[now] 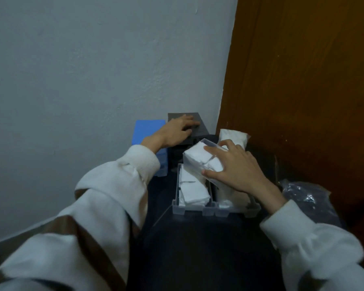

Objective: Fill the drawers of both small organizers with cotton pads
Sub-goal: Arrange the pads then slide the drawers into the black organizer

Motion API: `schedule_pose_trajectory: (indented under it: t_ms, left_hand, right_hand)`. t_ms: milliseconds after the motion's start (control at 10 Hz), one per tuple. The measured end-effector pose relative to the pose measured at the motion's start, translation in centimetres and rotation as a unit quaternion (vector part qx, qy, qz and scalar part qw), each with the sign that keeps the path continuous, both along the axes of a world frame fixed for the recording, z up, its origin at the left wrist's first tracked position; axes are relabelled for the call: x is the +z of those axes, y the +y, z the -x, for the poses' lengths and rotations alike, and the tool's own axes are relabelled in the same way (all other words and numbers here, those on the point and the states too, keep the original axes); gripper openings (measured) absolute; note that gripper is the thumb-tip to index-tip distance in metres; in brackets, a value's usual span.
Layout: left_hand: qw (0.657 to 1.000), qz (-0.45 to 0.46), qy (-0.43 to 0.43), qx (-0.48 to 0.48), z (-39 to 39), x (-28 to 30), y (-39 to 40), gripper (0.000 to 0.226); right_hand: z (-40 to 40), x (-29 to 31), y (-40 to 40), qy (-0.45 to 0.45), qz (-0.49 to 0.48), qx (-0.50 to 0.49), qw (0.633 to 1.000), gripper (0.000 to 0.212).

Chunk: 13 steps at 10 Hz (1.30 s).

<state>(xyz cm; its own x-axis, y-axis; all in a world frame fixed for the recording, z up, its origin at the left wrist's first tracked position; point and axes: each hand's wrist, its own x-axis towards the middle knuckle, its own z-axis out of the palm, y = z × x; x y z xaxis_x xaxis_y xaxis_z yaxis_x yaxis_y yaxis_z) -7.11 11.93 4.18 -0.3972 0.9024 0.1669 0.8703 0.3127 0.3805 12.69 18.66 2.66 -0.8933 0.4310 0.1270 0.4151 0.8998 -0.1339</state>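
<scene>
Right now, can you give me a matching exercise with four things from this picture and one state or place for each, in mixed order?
Things:
1. left hand
2. right hand
3. blue organizer
4. clear drawers

States or places:
A. beside the wall, left of the black organizer
B. rests on top of the black organizer
C. lie on the dark surface, holding cotton pads
D. grips a full clear drawer

Pairs: 1-B, 2-D, 3-A, 4-C

1. At centre we see clear, glossy plastic drawers (pixel 198 208) packed with soft, matt white cotton pads (pixel 194 192).
2. The organizers at upper centre look like smooth matt plastic, one blue (pixel 147 131), one dark grey (pixel 200 127).
3. At right, a brown wood door (pixel 303 80) with a slight sheen; a crinkled glossy bag (pixel 303 198) below.
4. The wall (pixel 93 70) at left is rough, matt plaster.
5. Sleeves (pixel 114 185) are soft knit cloth.
</scene>
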Motion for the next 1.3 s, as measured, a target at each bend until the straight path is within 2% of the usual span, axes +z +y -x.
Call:
schedule_pose_trajectory:
  t_ms: [300, 400, 600, 900, 1200, 1300]
  left_hand:
    - [0.998, -0.018, 0.067, 0.010, 0.3, -0.7, 0.7, 0.039]
    - [0.998, -0.034, 0.061, 0.007, 0.6, -1.1, 0.9, 0.037]
    - [0.999, -0.005, 0.045, 0.007, 0.6, -1.5, 1.6, 0.039]
    - [0.997, 0.081, -0.006, -0.002, 0.3, -0.5, 1.7, 0.044]
    - [0.994, 0.106, 0.017, 0.001, 0.4, -0.6, 2.0, 0.047]
    - [0.994, 0.105, 0.016, 0.000, 0.6, -0.7, 1.9, 0.047]
  right_hand:
    - [0.1, 0.2, 0.0, 0.018, 0.005, -0.018, 1.000, 0.069]
    - [0.2, 0.2, -0.4, 0.024, 0.003, -0.017, 1.000, 0.069]
    - [1.2, -0.3, -0.8, 0.027, 0.013, -0.079, 0.996, 0.070]
    - [3.5, 0.3, -2.3, 0.015, 0.009, -0.128, 0.992, 0.063]
    - [5.3, 0.0, -1.8, 0.028, 0.029, -0.122, 0.992, 0.059]
    - [4.1, -0.2, -2.2, 0.096, 0.019, -0.078, 0.992, 0.058]
